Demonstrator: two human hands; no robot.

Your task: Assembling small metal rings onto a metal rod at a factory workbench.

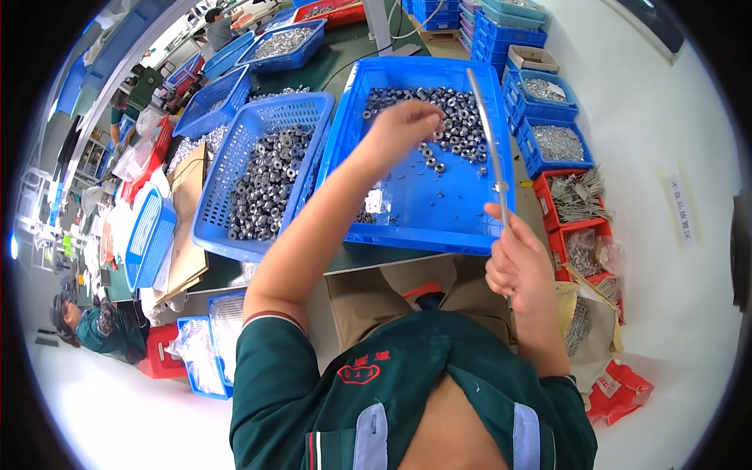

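My right hand (521,262) is closed round the lower part of a long, thin metal rod (484,110), which stands tilted over the right side of a blue plastic tray (462,207). A small metal ring-like part (500,188) sits on the rod just above my fingers. My left hand (403,131) hovers over a pile of small dark metal nut-like rings (464,129) at the tray's far side. Its fingers are curled together; whatever lies between them is hidden. A few loose rings (431,160) lie apart from the pile.
Left of the tray stands a perforated blue basket (210,211) full of similar rings. Stacked blue bins (576,149) and red bins (552,223) of metal parts line the right side. Cardboard (186,227) leans at the left. Other people (110,333) sit farther left.
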